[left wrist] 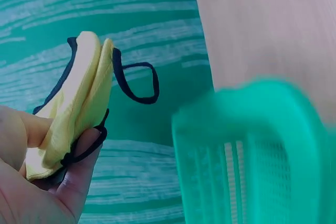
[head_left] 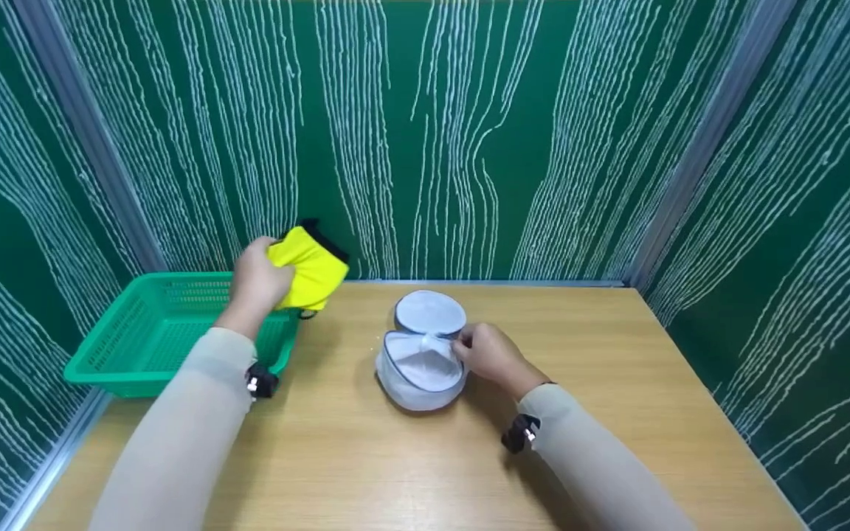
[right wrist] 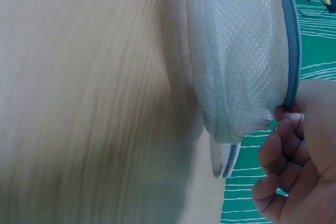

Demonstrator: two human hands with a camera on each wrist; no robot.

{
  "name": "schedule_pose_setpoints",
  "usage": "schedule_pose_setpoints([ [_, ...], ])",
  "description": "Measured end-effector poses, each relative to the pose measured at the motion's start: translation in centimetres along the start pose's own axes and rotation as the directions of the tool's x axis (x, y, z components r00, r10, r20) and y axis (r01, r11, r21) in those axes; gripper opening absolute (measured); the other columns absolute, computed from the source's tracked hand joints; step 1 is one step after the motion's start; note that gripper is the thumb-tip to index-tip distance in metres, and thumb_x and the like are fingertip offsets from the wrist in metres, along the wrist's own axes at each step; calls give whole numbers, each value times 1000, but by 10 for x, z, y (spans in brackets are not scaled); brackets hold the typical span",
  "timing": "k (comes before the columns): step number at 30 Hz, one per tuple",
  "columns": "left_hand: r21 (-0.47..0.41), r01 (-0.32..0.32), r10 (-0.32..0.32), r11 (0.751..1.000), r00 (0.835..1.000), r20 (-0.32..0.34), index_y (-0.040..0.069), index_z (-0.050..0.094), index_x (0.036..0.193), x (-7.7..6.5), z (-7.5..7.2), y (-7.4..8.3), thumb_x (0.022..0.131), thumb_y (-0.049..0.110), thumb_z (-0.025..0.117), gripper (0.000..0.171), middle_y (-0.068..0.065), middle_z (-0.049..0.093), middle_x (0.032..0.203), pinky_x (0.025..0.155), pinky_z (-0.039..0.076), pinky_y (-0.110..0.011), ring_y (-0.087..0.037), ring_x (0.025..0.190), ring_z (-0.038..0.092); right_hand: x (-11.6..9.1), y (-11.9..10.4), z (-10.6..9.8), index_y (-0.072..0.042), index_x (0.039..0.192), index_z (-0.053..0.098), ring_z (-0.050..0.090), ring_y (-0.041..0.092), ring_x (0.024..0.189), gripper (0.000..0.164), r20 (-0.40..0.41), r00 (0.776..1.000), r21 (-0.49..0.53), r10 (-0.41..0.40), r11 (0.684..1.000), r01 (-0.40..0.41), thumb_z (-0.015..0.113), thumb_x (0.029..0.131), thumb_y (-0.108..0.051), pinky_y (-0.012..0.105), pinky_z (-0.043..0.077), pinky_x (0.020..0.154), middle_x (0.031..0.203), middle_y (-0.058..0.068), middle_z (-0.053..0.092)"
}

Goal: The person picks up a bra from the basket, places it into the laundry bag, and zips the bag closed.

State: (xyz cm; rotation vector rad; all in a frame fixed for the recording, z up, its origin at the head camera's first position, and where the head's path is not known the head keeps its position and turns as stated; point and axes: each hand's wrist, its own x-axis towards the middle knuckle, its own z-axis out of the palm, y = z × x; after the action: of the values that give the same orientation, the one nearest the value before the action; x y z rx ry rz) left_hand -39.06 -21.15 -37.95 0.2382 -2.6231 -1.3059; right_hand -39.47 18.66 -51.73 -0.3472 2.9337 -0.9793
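Observation:
My left hand (head_left: 259, 276) grips a folded yellow cloth item with black trim (head_left: 312, 265) above the basket's right end. Thick folds, black edging and thin black loops show on the yellow cloth (left wrist: 84, 95) in the left wrist view, pinched between thumb and fingers. A pale grey-blue mesh bag (head_left: 421, 394) with a zippered rim sits on the table, its round lid (head_left: 431, 312) flipped back. My right hand (head_left: 495, 354) pinches the bag's rim on its right side. From the right wrist, the mesh wall (right wrist: 247, 61) and dark zipper edge are seen close up.
A green plastic basket (head_left: 89, 361) with slotted sides stands at the table's left. The wooden table (head_left: 580, 324) meets green walls (head_left: 462, 221) with white streaks at the back and both sides.

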Motion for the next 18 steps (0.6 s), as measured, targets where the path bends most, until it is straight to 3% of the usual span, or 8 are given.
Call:
schedule_pose_setpoints([
  [7,-155,-46,51,987,998,33,3,51,165,-6,51,16,108,6,71,60,-24,58,161,120,57,-57,-40,141,62,0,1,-3,-12,90,76,64,19,77,23,9,999,12,52,999,-52,72,110,-22,30,53,64,86,5,68],
  [13,-230,-40,50,972,998,40,5,53,163,-15,90,30,108,8,75,60,-21,61,159,118,59,-54,-36,135,65,1,-1,-2,-13,92,77,65,20,78,22,14,998,32,55,998,-56,72,110,-23,32,54,66,87,6,69],
  [18,-321,-18,47,947,996,81,8,55,161,-26,119,31,109,11,76,56,-17,64,154,114,63,-51,-34,130,67,3,-4,0,-13,92,77,64,20,78,23,8,998,16,57,998,-57,72,110,-25,30,53,66,86,5,67],
])
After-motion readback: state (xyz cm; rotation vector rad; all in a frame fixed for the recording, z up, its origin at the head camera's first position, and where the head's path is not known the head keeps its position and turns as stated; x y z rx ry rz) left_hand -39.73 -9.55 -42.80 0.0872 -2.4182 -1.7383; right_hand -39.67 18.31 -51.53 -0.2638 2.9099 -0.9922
